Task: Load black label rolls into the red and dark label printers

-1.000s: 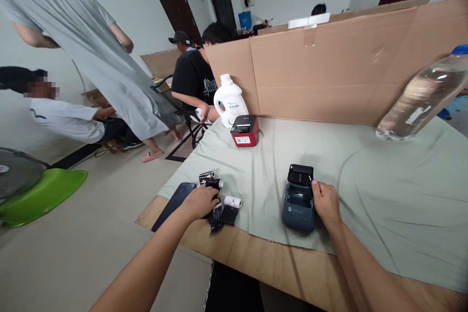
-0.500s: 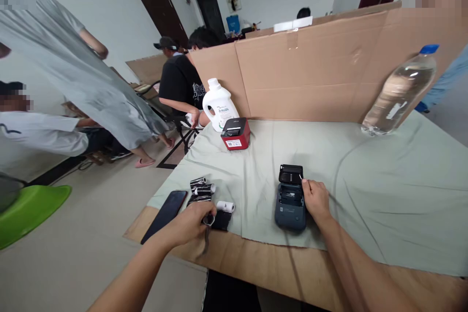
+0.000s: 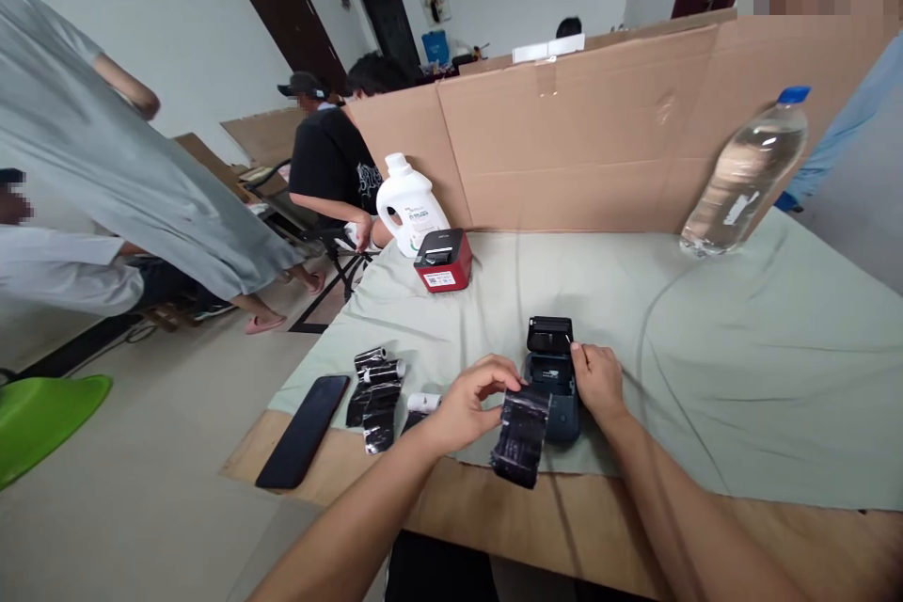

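Black strip (image 3: pixel 522 439) farther right, lengthwise downward

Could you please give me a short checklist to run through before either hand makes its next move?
1. Printer lid open: ok, it is tipped back from the dark printer.
2. Left hand has a grip on the black strip: ok, its upper end is held at the fingertips.
3. Strip gathered up: not ok, it hangs down loosely.
4. Right hand steadying the printer: cannot tell; it is at the right side, thumb by the lid, but firmness does not show.
5. Printer's compartment unobstructed: cannot tell, its inside is too small and dark.
6. Phone apart from both hands: ok, it lies farther left.
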`<state>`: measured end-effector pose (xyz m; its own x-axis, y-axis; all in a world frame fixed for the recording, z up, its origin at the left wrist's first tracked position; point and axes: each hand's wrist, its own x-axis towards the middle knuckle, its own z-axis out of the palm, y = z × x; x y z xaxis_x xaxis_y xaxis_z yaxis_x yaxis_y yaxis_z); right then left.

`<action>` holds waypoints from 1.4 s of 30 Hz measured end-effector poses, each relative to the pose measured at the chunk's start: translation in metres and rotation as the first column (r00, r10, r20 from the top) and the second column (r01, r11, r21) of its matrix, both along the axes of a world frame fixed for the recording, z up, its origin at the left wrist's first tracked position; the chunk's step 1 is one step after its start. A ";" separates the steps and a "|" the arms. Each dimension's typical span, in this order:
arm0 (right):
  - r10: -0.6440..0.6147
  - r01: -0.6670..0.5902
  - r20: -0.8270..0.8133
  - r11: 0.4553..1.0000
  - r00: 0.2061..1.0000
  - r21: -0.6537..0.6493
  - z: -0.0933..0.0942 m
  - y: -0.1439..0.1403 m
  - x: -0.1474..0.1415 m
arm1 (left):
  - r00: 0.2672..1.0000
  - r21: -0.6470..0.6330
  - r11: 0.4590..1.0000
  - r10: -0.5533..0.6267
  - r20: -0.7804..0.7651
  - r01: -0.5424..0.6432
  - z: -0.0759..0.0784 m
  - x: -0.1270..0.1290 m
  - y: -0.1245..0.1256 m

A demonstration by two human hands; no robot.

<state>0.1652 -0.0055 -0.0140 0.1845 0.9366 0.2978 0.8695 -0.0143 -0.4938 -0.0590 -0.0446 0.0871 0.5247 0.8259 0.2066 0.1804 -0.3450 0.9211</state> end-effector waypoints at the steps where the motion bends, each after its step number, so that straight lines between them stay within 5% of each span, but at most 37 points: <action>1: -0.002 0.002 0.000 1.000 1.000 0.003 0.000 0.000 0.000 | 1.000 0.048 0.999 0.019 -0.003 -0.019 -0.008 0.009 0.004; 7: -0.004 0.003 -0.007 1.000 1.000 -0.017 0.003 0.000 0.000 | 0.986 0.258 0.955 0.162 -0.047 -0.144 -0.042 0.040 0.022; 14: -0.011 0.011 -0.037 1.000 0.999 -0.006 0.005 -0.001 -0.002 | 0.944 0.310 0.933 0.255 -0.209 -0.183 -0.050 0.045 0.026; 24: -0.009 0.009 -0.022 1.000 1.000 -0.020 0.003 0.000 -0.002 | 0.940 0.347 0.938 0.140 -0.310 -0.025 -0.056 0.039 0.031; 32: -0.013 0.009 -0.166 1.000 0.986 -0.022 0.003 -0.001 0.001 | 0.954 0.380 0.925 0.103 -0.282 0.013 -0.054 0.031 0.010; 35: 0.015 -0.003 -0.392 1.000 0.920 0.030 0.002 -0.001 0.001 | 0.971 0.402 0.916 0.092 -0.220 0.004 -0.056 0.027 0.004; 39: 0.134 -0.070 -0.725 0.991 0.676 0.118 0.003 -0.002 -0.002 | 0.984 0.394 0.918 0.111 -0.141 -0.047 -0.058 0.025 0.000; 42: 0.127 -0.054 -0.827 0.992 0.548 0.117 0.005 -0.003 -0.004 | 0.971 0.374 0.908 0.229 -0.065 -0.189 -0.060 0.026 0.003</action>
